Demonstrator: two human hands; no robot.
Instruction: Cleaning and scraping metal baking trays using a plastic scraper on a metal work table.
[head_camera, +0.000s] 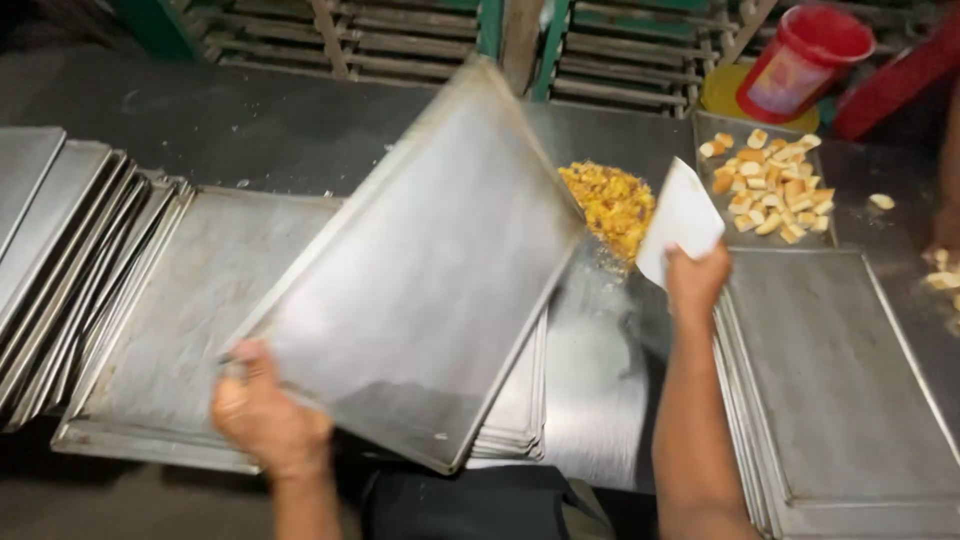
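A large metal baking tray (420, 270) was held tilted in the middle of the frame, its far corner raised. The left hand (262, 410) gripped its lower left edge, with the fingers closed around the rim. This tilt seemingly let crumbs slide down toward the yellow crumb pile (610, 205) on the steel table (600, 380). A white flat scraper (682, 220) was clasped in the right hand (697, 280), right of centre, beside the pile. A red bucket (805, 60) with a pale label band stood at upper right.

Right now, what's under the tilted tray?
Under the tilted tray, held by the left hand, a stack of flat trays shows at its edge. The rest beneath is covered.
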